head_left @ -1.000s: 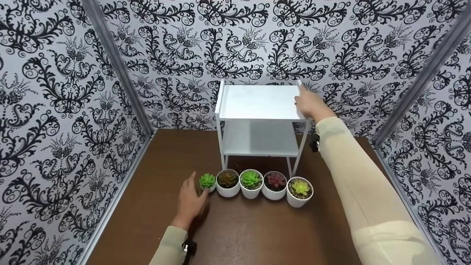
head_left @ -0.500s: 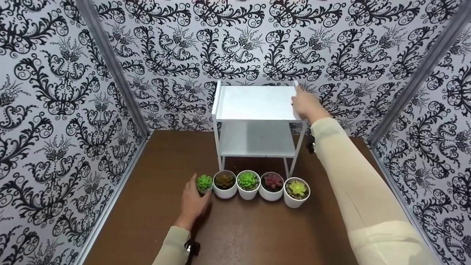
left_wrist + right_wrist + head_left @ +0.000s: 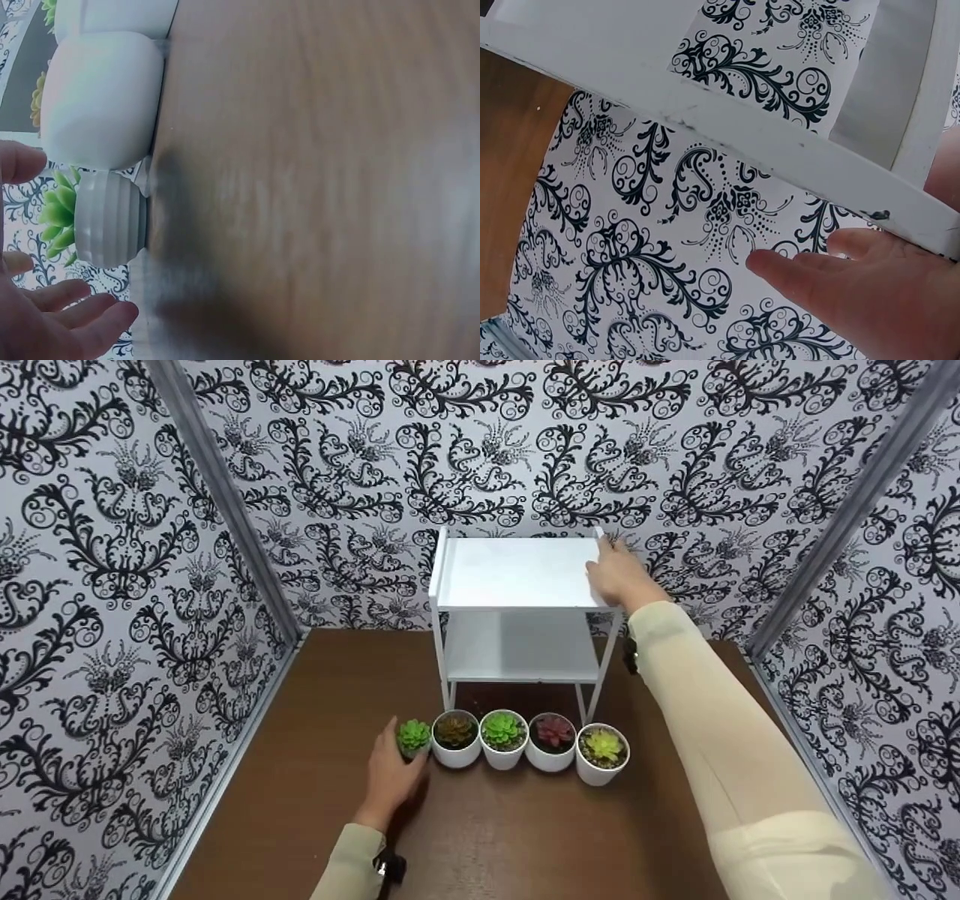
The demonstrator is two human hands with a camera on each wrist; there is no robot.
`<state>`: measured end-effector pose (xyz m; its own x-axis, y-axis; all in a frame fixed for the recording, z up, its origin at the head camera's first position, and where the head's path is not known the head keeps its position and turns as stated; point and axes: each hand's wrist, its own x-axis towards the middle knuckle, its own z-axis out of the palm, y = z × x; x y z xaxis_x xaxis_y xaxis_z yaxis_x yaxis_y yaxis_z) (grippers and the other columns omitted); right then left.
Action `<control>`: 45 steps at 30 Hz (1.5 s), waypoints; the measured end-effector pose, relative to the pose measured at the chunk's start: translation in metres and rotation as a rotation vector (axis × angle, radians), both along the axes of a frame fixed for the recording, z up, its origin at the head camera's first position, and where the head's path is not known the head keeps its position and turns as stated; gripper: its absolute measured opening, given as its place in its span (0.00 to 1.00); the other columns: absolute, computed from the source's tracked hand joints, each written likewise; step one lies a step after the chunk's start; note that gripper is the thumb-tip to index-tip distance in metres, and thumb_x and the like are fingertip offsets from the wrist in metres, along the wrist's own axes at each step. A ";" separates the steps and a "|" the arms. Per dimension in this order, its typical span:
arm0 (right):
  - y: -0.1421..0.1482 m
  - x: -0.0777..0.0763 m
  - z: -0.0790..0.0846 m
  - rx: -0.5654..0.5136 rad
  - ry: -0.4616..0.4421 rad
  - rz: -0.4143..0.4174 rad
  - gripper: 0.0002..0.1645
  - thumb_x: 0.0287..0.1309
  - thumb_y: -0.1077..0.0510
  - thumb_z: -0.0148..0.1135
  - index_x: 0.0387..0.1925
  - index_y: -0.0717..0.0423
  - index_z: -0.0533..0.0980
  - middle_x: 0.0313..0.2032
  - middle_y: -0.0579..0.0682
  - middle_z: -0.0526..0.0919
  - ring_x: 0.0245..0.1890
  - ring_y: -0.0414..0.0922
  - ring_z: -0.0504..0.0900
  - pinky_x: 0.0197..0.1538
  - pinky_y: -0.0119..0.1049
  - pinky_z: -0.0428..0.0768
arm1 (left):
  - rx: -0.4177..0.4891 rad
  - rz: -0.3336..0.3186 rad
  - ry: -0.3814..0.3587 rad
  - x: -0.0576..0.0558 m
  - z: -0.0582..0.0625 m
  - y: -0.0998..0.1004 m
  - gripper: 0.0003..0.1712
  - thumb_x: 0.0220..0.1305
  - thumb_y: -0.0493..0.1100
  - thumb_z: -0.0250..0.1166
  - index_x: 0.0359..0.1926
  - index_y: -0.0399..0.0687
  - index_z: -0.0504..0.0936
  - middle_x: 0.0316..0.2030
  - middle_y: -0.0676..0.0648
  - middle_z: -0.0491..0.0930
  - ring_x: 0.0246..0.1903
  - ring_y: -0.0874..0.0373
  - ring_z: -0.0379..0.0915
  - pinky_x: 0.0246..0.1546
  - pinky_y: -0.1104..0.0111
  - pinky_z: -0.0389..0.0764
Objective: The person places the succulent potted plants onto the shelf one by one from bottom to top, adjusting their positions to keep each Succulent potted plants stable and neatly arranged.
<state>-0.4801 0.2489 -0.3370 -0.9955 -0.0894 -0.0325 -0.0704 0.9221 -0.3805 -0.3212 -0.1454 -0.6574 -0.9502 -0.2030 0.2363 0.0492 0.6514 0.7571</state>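
At the left end of a row of potted succulents, my left hand [image 3: 394, 772] reaches around the small green succulent [image 3: 414, 735]. Its ridged grey pot [image 3: 111, 217] stands on the table between thumb and fingers, and the left wrist view shows space between fingers [image 3: 105, 326] and pot. My right hand [image 3: 621, 576] holds the top right side of a white two-tier shelf [image 3: 517, 570]. In the right wrist view its fingers lie on one side of the white leg [image 3: 780, 142], the thumb partly hidden on the other.
Beside the small pot stand white pots with a brown succulent [image 3: 456, 731], a second green succulent [image 3: 504, 731], a red succulent [image 3: 553, 733] and a yellow succulent [image 3: 603, 746]. They line the shelf's front on the brown table [image 3: 495, 840]. Patterned walls [image 3: 495, 457] enclose the back and sides.
My left hand has moved in from beside the small green succulent to around its pot. The right hand stays at the shelf's top right side. The head view has shifted slightly.
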 end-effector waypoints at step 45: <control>0.003 0.003 0.002 0.127 0.042 0.142 0.46 0.84 0.45 0.36 0.82 0.71 0.35 0.83 0.68 0.28 0.85 0.65 0.33 0.85 0.56 0.35 | 0.116 -0.036 -0.018 -0.002 0.002 0.008 0.50 0.61 0.42 0.73 0.80 0.34 0.60 0.73 0.28 0.69 0.73 0.34 0.68 0.74 0.42 0.70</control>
